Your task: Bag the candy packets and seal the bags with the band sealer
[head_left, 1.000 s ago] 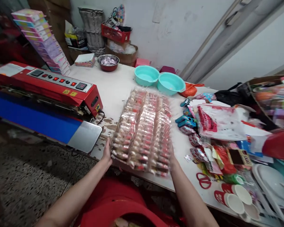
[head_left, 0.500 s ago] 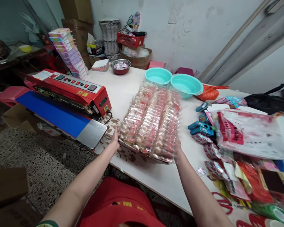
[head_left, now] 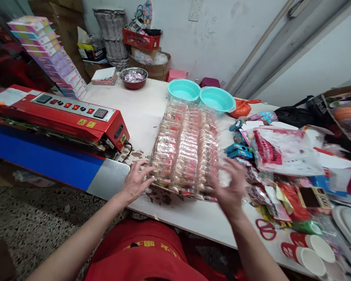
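A shallow box of clear plastic packets (head_left: 188,150), lined up in three rows with tan and red contents, rests on the white table (head_left: 140,111). At its near left corner is my left hand (head_left: 137,180), fingers spread and curved, with nothing held. My right hand (head_left: 230,185), somewhat blurred, is at the near right side of the box with its fingers apart and holds nothing.
A red sealing machine (head_left: 76,117) with a blue belt (head_left: 46,156) stands left. Behind the packets are two turquoise basins (head_left: 218,99) and a red bowl (head_left: 133,78). Plastic bags (head_left: 283,150), red scissors (head_left: 265,229) and paper cups (head_left: 311,260) lie right.
Both hands have let go of the box sides and opened, rising slightly above its near corners. The box now sits on the table. The view has shifted to the right.
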The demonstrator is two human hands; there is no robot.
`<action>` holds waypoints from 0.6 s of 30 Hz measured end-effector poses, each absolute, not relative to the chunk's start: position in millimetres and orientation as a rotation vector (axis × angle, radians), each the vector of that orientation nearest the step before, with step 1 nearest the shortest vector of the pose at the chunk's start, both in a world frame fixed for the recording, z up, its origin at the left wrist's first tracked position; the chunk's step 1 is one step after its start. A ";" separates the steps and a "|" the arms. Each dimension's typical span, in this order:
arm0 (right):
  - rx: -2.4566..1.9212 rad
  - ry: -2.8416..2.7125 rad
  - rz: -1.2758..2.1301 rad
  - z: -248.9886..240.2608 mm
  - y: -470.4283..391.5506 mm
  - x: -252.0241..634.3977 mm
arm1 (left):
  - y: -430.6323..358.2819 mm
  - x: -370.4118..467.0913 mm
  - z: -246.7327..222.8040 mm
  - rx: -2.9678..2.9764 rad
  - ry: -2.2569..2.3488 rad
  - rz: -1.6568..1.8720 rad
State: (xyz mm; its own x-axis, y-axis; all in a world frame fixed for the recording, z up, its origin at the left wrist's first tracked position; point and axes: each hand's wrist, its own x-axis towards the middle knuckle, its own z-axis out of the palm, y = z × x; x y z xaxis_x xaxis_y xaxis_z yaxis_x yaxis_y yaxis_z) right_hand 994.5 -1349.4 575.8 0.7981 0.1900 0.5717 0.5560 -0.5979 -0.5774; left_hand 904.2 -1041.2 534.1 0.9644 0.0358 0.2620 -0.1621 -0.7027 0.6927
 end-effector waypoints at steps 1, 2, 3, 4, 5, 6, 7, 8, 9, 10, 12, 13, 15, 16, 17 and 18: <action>-2.298 -0.843 -0.522 581.5 -1323.6 981.8 | -1037.2 910.0 538.8 2.446 -0.218 0.326; -2.395 -1.066 -0.421 582.7 -1299.0 972.5 | -1033.3 916.0 541.8 2.539 -0.327 0.327; -2.476 -1.160 -0.369 580.2 -1278.0 966.9 | -1029.3 921.7 543.2 2.610 -0.421 0.326; -2.549 -1.218 -0.311 575.3 -1261.9 964.6 | -1025.1 926.6 543.5 2.662 -0.501 0.322; -2.611 -1.217 -0.279 569.5 -1251.5 965.0 | -1020.9 930.6 543.1 2.698 -0.569 0.314; -2.658 -1.192 -0.272 564.4 -1246.4 967.1 | -1016.7 933.6 542.7 2.720 -0.625 0.303; -2.689 -1.175 -0.273 561.3 -1245.6 970.1 | -1012.8 935.9 542.9 2.727 -0.671 0.295; -2.705 -1.177 -0.278 561.1 -1247.6 973.2 | -1009.4 937.7 544.3 2.722 -0.706 0.289; -2.709 -1.197 -0.279 564.2 -1251.1 976.0 | -1006.6 939.1 547.3 2.708 -0.731 0.286; -2.702 -1.218 -0.275 570.6 -1254.8 978.3 | -1004.2 940.5 552.3 2.687 -0.746 0.289; -2.643 -1.234 -0.250 591.5 -1259.7 980.6 | -999.9 943.6 568.6 2.631 -0.751 0.300; -2.589 -1.216 -0.237 604.6 -1259.9 980.8 | -997.6 945.3 579.5 2.591 -0.741 0.306; -2.440 -1.128 -0.224 632.3 -1255.0 979.5 | -992.2 949.1 604.4 2.449 -0.699 0.297; -2.353 -1.063 -0.213 645.2 -1250.0 978.4 | -989.4 950.9 616.8 2.338 -0.671 0.270; -2.266 -0.989 -0.194 656.7 -1243.5 977.0 | -986.7 952.6 628.1 2.197 -0.641 0.227; -2.186 -0.906 -0.174 666.2 -1235.6 975.6 | -984.2 953.9 637.8 2.033 -0.598 0.170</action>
